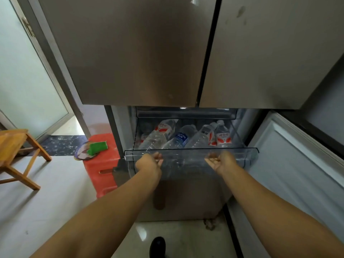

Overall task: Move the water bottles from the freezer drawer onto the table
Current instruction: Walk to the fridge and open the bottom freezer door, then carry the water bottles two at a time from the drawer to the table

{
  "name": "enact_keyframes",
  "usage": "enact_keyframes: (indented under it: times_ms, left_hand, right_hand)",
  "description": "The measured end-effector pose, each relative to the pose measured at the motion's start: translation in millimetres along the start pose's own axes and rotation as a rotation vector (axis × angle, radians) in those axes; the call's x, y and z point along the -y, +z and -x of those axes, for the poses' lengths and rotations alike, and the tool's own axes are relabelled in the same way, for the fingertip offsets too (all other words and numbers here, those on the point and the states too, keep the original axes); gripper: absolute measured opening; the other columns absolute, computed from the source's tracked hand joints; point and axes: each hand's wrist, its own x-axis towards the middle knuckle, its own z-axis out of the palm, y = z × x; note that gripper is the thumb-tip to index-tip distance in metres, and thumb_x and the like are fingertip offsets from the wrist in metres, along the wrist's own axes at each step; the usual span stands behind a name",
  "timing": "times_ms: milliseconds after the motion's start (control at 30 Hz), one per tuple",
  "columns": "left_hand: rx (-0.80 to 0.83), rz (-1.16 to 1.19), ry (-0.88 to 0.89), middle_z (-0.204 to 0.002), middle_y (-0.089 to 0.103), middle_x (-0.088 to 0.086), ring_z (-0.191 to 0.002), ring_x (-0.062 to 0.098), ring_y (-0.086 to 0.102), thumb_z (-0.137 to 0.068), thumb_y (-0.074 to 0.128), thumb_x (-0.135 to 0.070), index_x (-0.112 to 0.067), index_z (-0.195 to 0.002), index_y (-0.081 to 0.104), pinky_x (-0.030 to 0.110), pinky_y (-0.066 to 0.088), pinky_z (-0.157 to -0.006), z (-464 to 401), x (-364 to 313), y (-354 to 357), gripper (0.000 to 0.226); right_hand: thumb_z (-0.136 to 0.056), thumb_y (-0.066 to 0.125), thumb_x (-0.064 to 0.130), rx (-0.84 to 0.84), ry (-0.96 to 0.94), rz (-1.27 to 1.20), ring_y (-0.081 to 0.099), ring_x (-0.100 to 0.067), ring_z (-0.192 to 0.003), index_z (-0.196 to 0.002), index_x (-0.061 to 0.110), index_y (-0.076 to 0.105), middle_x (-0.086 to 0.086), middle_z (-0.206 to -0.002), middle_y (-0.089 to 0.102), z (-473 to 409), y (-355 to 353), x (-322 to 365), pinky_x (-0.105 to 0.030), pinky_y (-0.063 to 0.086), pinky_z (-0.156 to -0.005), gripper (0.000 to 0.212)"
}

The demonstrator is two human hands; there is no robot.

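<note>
Pale floor tiles (46, 183) run under the fridge, with a red stool (104, 164) and a wooden chair (16, 151) off to the left, so open room is judged to lie there. Nearer, the left hand (149, 162) and right hand (221, 162) are held at the clear drawer's front lip (186, 152), fingers curled at it, apparently for pulling; an actual grip cannot be told. Beyond, the water bottles (178, 138) are seen lying inside, under the closed doors (139, 53).

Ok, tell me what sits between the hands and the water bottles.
In the head view, the clear drawer front: left hand and right hand are at it, water bottles behind.
</note>
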Motion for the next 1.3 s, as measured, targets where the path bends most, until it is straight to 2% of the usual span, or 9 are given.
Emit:
enact_keyframes:
  times_ms: [133, 500, 733, 833, 933, 1033, 1100, 1200, 1300]
  left_hand:
    - [-0.034, -0.001, -0.01, -0.071, 0.056, 0.011, -0.06, 0.017, 0.054, -0.095, 0.033, 0.006, 0.001, -0.097, 0.05, 0.028, 0.05, -0.064, 19.7, 14.3, -21.9, 0.018]
    - [0.018, 0.03, -0.015, -0.069, 0.054, 0.01, -0.061, 0.015, 0.053, -0.098, 0.033, 0.0, -0.001, -0.067, 0.045, 0.027, 0.05, -0.069, 57.8, 33.2, -62.9, 0.034]
    - [0.052, 0.024, -0.012, -0.075, 0.054, 0.013, -0.071, 0.019, 0.06, -0.099, 0.023, 0.001, 0.0, -0.119, 0.049, 0.029, 0.05, -0.09, 56.1, 33.6, -69.1, 0.033]
    - [0.131, -0.229, -0.086, -0.091, 0.059, 0.018, -0.099, 0.024, 0.064, -0.1, 0.025, -0.002, 0.005, -0.124, 0.049, 0.029, 0.051, -0.079, 62.2, 33.2, -67.3, 0.035]
    - [0.373, -0.701, -0.287, -0.083, 0.055, 0.012, -0.075, 0.021, 0.057, -0.098, 0.033, -0.004, -0.005, -0.084, 0.053, 0.04, 0.051, -0.082, 91.9, 50.3, -54.2, 0.024]
    - [0.775, -1.117, -0.379, -0.089, 0.063, 0.005, -0.08, 0.017, 0.062, -0.097, 0.042, -0.011, -0.013, -0.088, 0.056, 0.035, 0.052, -0.078, 109.9, 55.0, -15.0, 0.017]
    - [0.856, -1.17, -0.273, -0.087, 0.065, 0.003, -0.078, 0.015, 0.062, -0.097, 0.045, -0.014, -0.015, -0.093, 0.057, 0.028, 0.054, -0.07, 106.0, 41.1, 15.4, 0.013]
    - [0.8, -1.216, 0.015, -0.086, 0.065, 0.006, -0.074, 0.019, 0.062, -0.095, 0.048, -0.013, -0.009, -0.102, 0.06, 0.027, 0.052, -0.067, 79.4, 14.6, 50.9, 0.014]
    - [0.622, -1.668, 0.573, -0.101, 0.065, 0.018, -0.092, 0.032, 0.065, -0.094, 0.048, -0.021, -0.001, -0.112, 0.059, 0.035, 0.053, -0.078, 28.3, -3.1, 61.6, 0.03]
  right_hand:
    - [-0.1, 0.032, 0.002, -0.02, 0.02, 0.02, 0.056, -0.018, -0.064, -0.107, 0.002, 0.049, -0.011, -0.074, 0.054, 18.6, -19.2, -11.5, -0.041, 0.054, -0.076, 0.019]
    - [-0.102, 0.035, 0.009, 0.011, 0.01, -0.031, 0.056, -0.021, -0.067, -0.086, 0.002, 0.048, -0.012, -0.075, 0.054, 58.7, -56.9, -34.2, -0.044, 0.05, -0.095, 0.022]
    - [-0.101, 0.038, 0.01, 0.043, -0.017, 0.017, 0.059, -0.019, -0.071, -0.096, 0.004, 0.051, -0.01, -0.078, 0.057, 57.7, -62.9, -41.9, -0.043, 0.054, -0.094, 0.015]
    - [-0.101, 0.037, 0.008, 0.053, 0.002, 0.113, 0.061, -0.023, -0.076, -0.111, 0.004, 0.049, -0.014, -0.081, 0.059, 62.0, -62.6, -34.9, -0.04, 0.057, -0.082, 0.015]
    - [-0.101, 0.031, 0.004, 0.035, 0.153, 0.283, 0.064, -0.032, -0.08, -0.117, -0.002, 0.048, -0.023, -0.089, 0.061, 62.9, -64.4, -22.2, -0.038, 0.058, -0.047, 0.025]
    - [-0.098, 0.027, 0.001, 0.091, 0.274, 0.556, 0.068, -0.031, -0.053, -0.107, -0.006, 0.052, -0.022, -0.074, 0.067, 64.5, -74.8, -5.0, -0.035, 0.053, -0.034, 0.028]
    - [-0.1, 0.032, 0.01, 0.11, 0.28, 0.889, 0.064, -0.019, -0.038, -0.089, 0.0, 0.057, -0.011, -0.053, 0.067, 66.7, -82.1, 9.9, -0.024, 0.051, -0.034, 0.029]
    - [-0.099, 0.039, 0.017, 0.083, 0.238, 1.398, 0.041, -0.006, -0.024, -0.067, 0.012, 0.057, 0.004, -0.037, 0.053, 76.2, -78.2, 36.4, -0.01, 0.025, -0.029, 0.037]
    - [-0.095, 0.046, 0.022, 0.048, -0.014, 1.535, 0.038, -0.009, -0.035, -0.06, 0.017, 0.051, 0.003, -0.042, 0.049, 73.4, -50.5, 49.9, -0.015, 0.027, -0.038, 0.035]
